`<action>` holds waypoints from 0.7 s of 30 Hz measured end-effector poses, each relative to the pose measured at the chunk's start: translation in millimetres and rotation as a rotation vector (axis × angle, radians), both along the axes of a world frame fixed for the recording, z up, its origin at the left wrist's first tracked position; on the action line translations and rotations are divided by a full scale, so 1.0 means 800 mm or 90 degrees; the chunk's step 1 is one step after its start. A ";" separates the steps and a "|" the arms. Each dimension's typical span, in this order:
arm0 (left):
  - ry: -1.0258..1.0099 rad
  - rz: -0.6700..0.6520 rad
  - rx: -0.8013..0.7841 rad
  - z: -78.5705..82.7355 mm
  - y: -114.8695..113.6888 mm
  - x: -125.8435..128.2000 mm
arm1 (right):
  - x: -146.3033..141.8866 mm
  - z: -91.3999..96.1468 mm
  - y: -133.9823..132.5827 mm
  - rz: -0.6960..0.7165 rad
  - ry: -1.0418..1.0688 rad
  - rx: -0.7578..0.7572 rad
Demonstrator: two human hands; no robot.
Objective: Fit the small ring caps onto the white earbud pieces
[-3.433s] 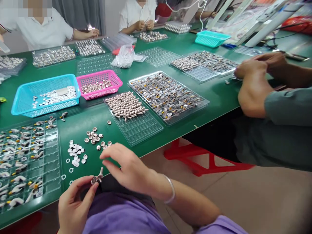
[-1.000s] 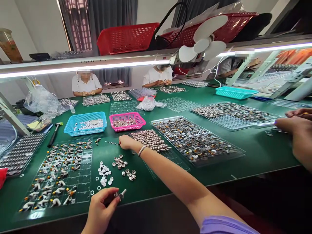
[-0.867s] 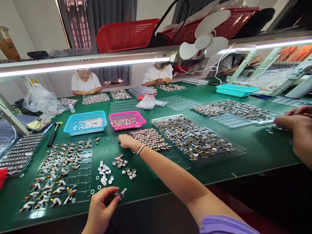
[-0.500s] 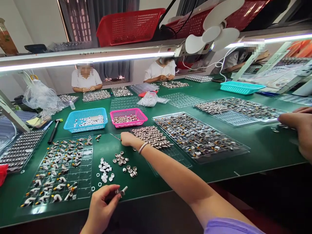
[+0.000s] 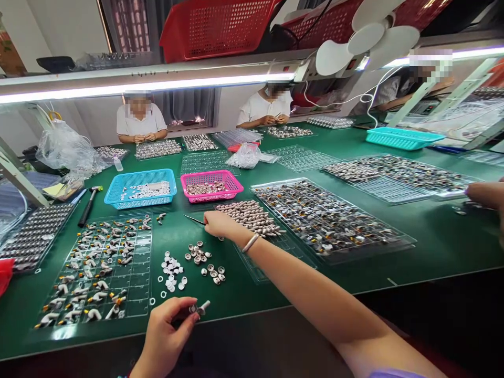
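My left hand [image 5: 169,328] pinches a small earbud part [image 5: 202,308] with a white stem between thumb and fingertips, over the table's front edge. My right hand [image 5: 220,224] is closed round dark tweezers [image 5: 192,218], their tip pointing left. It rests by the near-left corner of a tray of earbud stems [image 5: 255,219], behind some loose round caps [image 5: 198,253]; the forearm crosses over this tray's near part. White discs [image 5: 172,269] and a few rings lie between my two hands. To the left, a clear tray [image 5: 98,273] holds earbud parts with white stems and yellow bits.
A blue basket [image 5: 106,197] and a pink basket [image 5: 212,197] stand behind my hands. A hammer [image 5: 90,207] lies left. A full parts tray [image 5: 326,220] is at right. Another person's hand [image 5: 488,194] is at the right edge. Two people sit across the table.
The view has shifted slightly. My right hand with the tweezers has moved a little to the right, closer to the stem tray. My left hand still pinches the earbud part.
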State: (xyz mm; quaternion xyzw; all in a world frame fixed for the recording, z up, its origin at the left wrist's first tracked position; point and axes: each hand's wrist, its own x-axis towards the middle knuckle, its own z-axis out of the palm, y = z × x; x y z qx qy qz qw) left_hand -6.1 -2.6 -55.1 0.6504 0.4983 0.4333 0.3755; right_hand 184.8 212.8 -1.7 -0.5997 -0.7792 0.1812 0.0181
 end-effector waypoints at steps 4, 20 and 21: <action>0.004 -0.001 0.001 -0.001 0.000 0.000 | 0.023 0.017 -0.014 -0.006 0.094 0.092; 0.007 0.030 -0.065 0.012 0.012 0.007 | 0.004 -0.003 -0.023 -0.012 0.315 0.223; 0.007 0.035 -0.079 0.012 0.013 0.008 | 0.006 -0.009 -0.033 -0.019 0.329 0.220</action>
